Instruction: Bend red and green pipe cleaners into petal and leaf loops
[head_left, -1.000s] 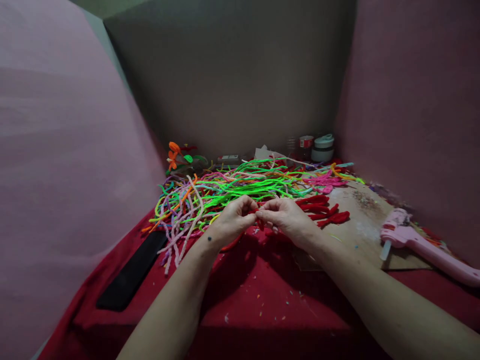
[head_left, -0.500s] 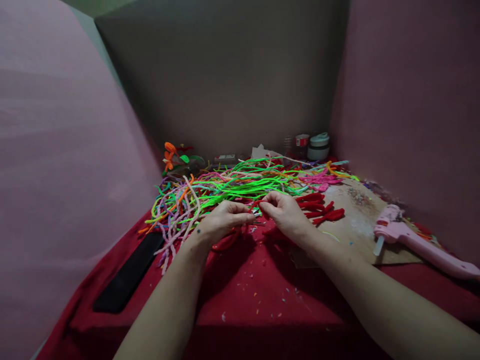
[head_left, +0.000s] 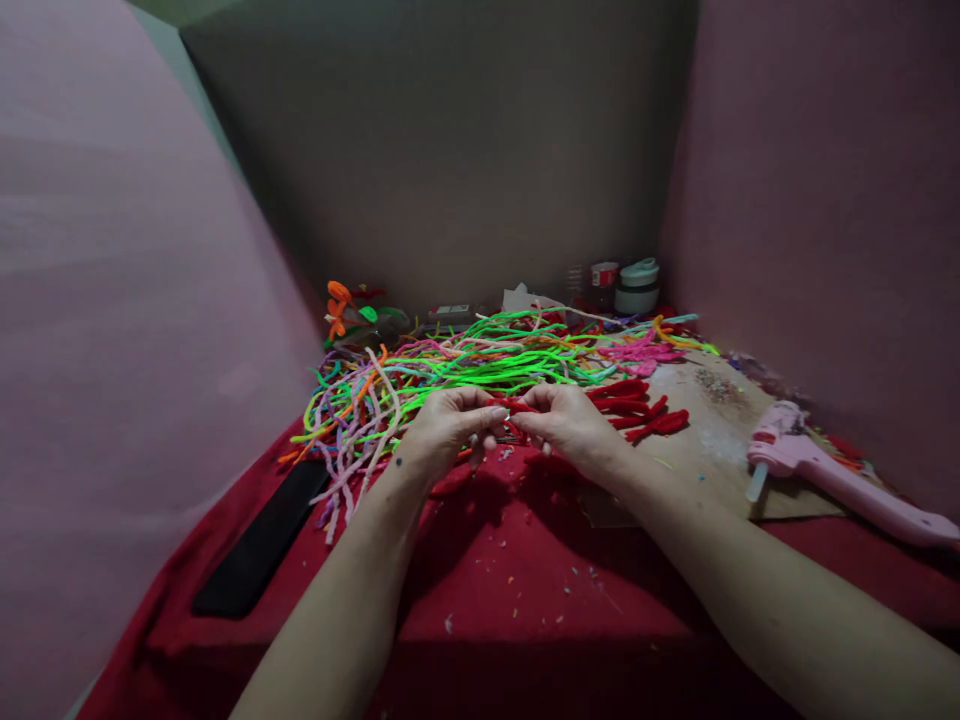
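Close together over the red cloth, my left hand (head_left: 455, 428) and my right hand (head_left: 561, 422) both pinch a red pipe cleaner (head_left: 511, 404). It runs between the fingertips, and its ends are partly hidden by the fingers. More red fuzzy stem shows below my left hand. Just right of my right hand, several looped red pipe cleaners (head_left: 637, 407) lie on a cardboard sheet (head_left: 720, 480). Beyond both hands spreads a heap of green, pink, orange and lilac pipe cleaners (head_left: 495, 365).
A pink glue gun (head_left: 825, 468) rests on the cardboard at right. At left lies a flat black object (head_left: 259, 545). Orange pipe-cleaner flowers (head_left: 339, 305) and a lidded pale container (head_left: 637, 288) stand at the back. Small scraps dot the red cloth (head_left: 525, 590).
My hands have come closer together, with the fingertips almost meeting. My left fingers have shifted on the red pipe cleaner. The view has tilted slightly.
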